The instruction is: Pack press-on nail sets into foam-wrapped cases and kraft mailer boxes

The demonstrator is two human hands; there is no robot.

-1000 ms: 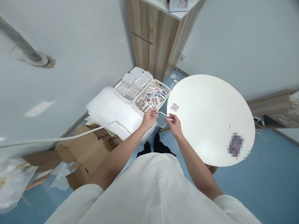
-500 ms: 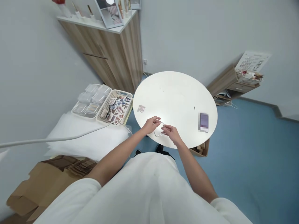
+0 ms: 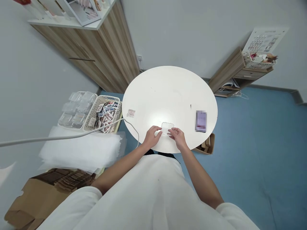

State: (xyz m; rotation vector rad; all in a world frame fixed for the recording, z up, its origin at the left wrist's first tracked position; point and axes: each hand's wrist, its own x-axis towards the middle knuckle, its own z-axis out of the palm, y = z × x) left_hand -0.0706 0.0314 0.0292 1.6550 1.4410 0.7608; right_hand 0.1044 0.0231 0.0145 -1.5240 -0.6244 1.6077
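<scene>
A clear, flat plastic box [image 3: 167, 126] is held low over the near part of the white round table [image 3: 177, 86]; whether it rests on the tabletop I cannot tell. My left hand [image 3: 152, 136] has its thumb and fingers at the box's left edge. On the other side, my right hand [image 3: 178, 138] grips the right edge, its fingers partly over the clear plastic. Left of both hands, a small sheet of pinkish press-on nails [image 3: 130, 113] lies on the table. A purple phone-like item [image 3: 200, 121], blurred out, lies to the right.
Left of the table stand a basket of printed packets [image 3: 106, 115] and a tray of clear boxes [image 3: 76, 110]. White sheets [image 3: 81, 150] and a cardboard box [image 3: 40, 198] are nearer me. A pale cable [image 3: 64, 137] crosses the left side. Wooden cabinets [image 3: 112, 48] stand behind.
The clear box has turned from tilted to flatter, with its broad face now upward. My left hand has lowered slightly beside it. The whole view has shifted.
</scene>
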